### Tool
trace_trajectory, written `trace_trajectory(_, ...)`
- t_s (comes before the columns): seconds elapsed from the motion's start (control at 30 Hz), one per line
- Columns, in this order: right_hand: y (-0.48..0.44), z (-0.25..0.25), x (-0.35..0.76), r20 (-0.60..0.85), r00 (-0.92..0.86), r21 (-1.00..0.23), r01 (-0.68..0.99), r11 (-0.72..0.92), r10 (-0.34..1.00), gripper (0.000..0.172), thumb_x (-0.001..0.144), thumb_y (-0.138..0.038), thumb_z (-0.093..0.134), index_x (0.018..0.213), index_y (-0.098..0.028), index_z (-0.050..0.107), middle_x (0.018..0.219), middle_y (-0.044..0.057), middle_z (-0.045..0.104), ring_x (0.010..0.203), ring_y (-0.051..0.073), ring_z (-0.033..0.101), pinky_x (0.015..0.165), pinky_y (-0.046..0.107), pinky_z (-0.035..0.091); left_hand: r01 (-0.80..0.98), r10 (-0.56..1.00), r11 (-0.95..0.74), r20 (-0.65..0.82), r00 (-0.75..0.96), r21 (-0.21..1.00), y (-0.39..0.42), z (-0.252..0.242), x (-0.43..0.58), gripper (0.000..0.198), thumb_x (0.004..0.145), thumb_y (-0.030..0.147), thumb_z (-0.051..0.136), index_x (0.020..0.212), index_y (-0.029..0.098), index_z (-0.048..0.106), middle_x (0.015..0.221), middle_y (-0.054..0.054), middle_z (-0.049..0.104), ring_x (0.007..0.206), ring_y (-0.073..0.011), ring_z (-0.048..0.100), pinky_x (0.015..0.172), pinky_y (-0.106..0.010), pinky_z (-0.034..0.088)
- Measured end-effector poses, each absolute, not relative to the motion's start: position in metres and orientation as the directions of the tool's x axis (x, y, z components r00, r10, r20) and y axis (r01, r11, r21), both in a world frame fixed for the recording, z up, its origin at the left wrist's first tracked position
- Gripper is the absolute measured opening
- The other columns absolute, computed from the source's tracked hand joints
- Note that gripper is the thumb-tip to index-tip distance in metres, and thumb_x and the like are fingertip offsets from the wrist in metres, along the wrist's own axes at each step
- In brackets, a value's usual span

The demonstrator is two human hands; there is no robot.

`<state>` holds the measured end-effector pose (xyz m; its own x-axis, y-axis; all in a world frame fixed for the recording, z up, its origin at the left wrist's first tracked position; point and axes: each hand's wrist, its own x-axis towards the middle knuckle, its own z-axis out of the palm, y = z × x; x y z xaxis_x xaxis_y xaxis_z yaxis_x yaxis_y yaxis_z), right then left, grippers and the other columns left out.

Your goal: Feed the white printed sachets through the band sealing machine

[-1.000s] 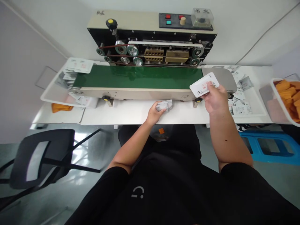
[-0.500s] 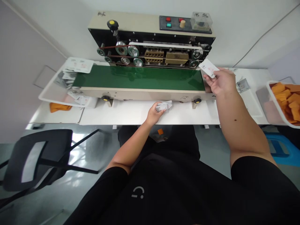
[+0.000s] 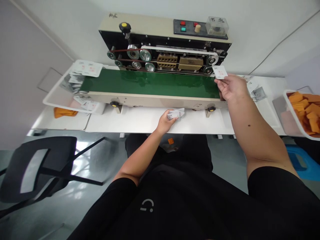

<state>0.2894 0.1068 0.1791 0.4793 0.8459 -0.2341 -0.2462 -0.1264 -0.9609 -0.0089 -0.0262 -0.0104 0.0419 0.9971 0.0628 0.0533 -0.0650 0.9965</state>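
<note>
Between the thumb and fingers of my right hand (image 3: 231, 87) is a white printed sachet (image 3: 220, 72). Its top edge is at the right-end rollers of the band sealing machine (image 3: 165, 40), above the end of the green conveyor belt (image 3: 150, 81). I cannot tell whether the sachet touches the rollers. My left hand (image 3: 166, 121) is closed around a small stack of similar sachets (image 3: 176, 114), low over the white table (image 3: 135, 121) in front of the machine.
At the left end of the belt stands a white bin (image 3: 57, 100) full of sachets, an orange piece (image 3: 65, 112) beside it. More sachets (image 3: 258, 93) lie at the right. A clear bin (image 3: 286, 110) holds orange pieces. A black chair (image 3: 37, 166) stands at left, a blue stool (image 3: 303, 161) at right.
My right hand has shifted slightly left, and its sachet has turned more upright against the right end of the machine. My left hand keeps its stack in place. The view has tilted slightly.
</note>
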Motion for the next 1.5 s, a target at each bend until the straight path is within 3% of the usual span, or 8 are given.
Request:
trace_trajectory(0.17,0.114,0.168,0.275,-0.227,0.363,-0.95,-0.287,-0.123,0.904,0.022,0.094,0.001,0.06,0.109,-0.015,0.057,0.1,0.007,0.073,0.082,0.014,0.077,0.06,0.017,0.061,0.052,0.996,-0.072,0.069,0.053,0.996,-0.026,-0.011,-0.009,0.05,0.083,0.045,0.087,0.122,0.022,0.066,0.112,-0.008,0.076,0.102,-0.0222,0.072,0.09,-0.034,0.055)
trace_trajectory(0.4,0.135,0.147,0.251,-0.243,0.163,-0.935,-0.302,-0.186,0.956,0.021,0.093,-0.008,0.075,0.097,-0.017,0.056,0.098,0.005,0.07,0.091,0.017,0.078,0.058,0.018,0.062,0.051,0.997,-0.071,0.069,0.045,0.996,-0.027,-0.01,-0.008,0.048,0.084,0.043,0.087,0.121,0.021,0.066,0.112,-0.008,0.076,0.101,-0.0223,0.072,0.092,-0.035,0.056)
trace_trajectory(0.53,0.115,0.165,0.242,-0.215,0.069,-0.959,-0.204,-0.198,0.974,0.03,0.093,-0.029,0.083,0.096,-0.016,0.057,0.096,0.01,0.072,0.088,0.019,0.078,0.054,0.019,0.059,0.036,0.998,-0.055,0.054,0.039,0.998,-0.029,-0.007,-0.008,0.049,0.083,0.042,0.088,0.121,0.021,0.066,0.111,-0.008,0.076,0.101,-0.022,0.071,0.092,-0.034,0.056)
trace_trajectory(0.67,0.052,0.169,0.237,-0.094,0.1,-0.994,-0.058,-0.088,0.991,0.036,0.093,-0.047,0.081,0.101,-0.019,0.06,0.087,0.006,0.072,0.073,0.015,0.075,0.049,0.016,0.052,0.009,0.999,-0.021,0.02,0.031,1.0,-0.031,0.0,-0.007,0.05,0.081,0.041,0.089,0.121,0.019,0.067,0.11,-0.007,0.076,0.1,-0.0216,0.07,0.092,-0.033,0.055)
trace_trajectory(0.83,-0.033,0.102,0.219,0.087,0.12,-0.993,0.091,0.077,0.989,0.032,0.094,-0.049,0.075,0.103,-0.02,0.064,0.083,0.002,0.068,0.061,0.01,0.065,0.049,0.018,0.046,-0.079,0.997,-0.004,0.01,0.078,0.997,-0.03,0.006,-0.006,0.055,0.079,0.045,0.09,0.12,0.018,0.067,0.114,-0.008,0.076,0.102,-0.0214,0.07,0.092,-0.032,0.054)
trace_trajectory(1.03,-0.051,0.017,0.207,0.047,0.115,-0.962,0.273,0.014,0.992,0.042,0.091,-0.046,0.072,0.126,-0.023,0.07,0.121,0.008,0.069,0.089,0.015,0.067,0.069,0.024,0.055,-0.169,0.993,0.002,0.019,0.12,0.986,-0.026,-0.002,-0.005,0.069,0.07,0.051,0.096,0.123,0.019,0.065,0.11,-0.006,0.074,0.1,-0.0193,0.069,0.091,-0.03,0.053)
trace_trajectory(1.23,-0.044,0.002,0.214,-0.109,-0.022,-0.977,0.186,-0.103,0.994,0.036,0.089,-0.054,0.075,0.091,-0.019,0.07,0.083,0.003,0.068,0.077,0.016,0.066,0.074,0.028,0.059,-0.199,0.986,0.021,0.013,0.166,0.98,-0.024,-0.005,-0.006,0.065,0.071,0.049,0.096,0.119,0.018,0.066,0.104,-0.004,0.074,0.093,-0.0163,0.068,0.086,-0.027,0.052)
trace_trajectory(1.5,-0.048,0.026,0.204,-0.153,-0.095,-0.987,-0.028,-0.157,0.984,0.048,0.076,-0.049,0.088,0.111,-0.021,0.069,0.108,0.007,0.075,0.096,0.021,0.074,0.08,0.033,0.067,-0.262,0.987,0.017,0.026,0.16,0.965,-0.026,-0.002,-0.008,0.063,0.07,0.048,0.098,0.116,0.018,0.066,0.107,-0.005,0.076,0.096,-0.018,0.071,0.088,-0.029,0.055)
